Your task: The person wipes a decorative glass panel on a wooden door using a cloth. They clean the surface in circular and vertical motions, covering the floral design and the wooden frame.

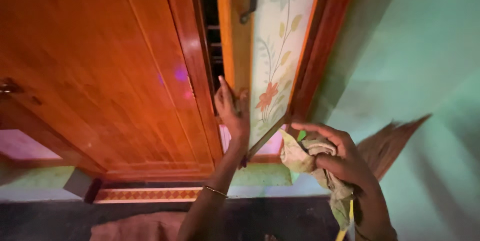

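Note:
My left hand (231, 108) grips the edge of a narrow door leaf (240, 46) whose inner face is a pale panel painted with flowers (277, 61). A thin bangle sits on that wrist. My right hand (340, 156) is closed on a crumpled greenish-yellow cloth (305, 156), held against the lower corner of the floral panel and its brown wooden frame (320, 46). Part of the cloth hangs down below my right wrist.
A large polished wooden door (100, 71) fills the left, with a metal handle (7, 87) at its far left edge. A dark handle (248, 1) is on the narrow leaf. A broom's bristles (390, 138) lean on the green wall (430, 71). A patterned threshold strip (150, 194) lies below.

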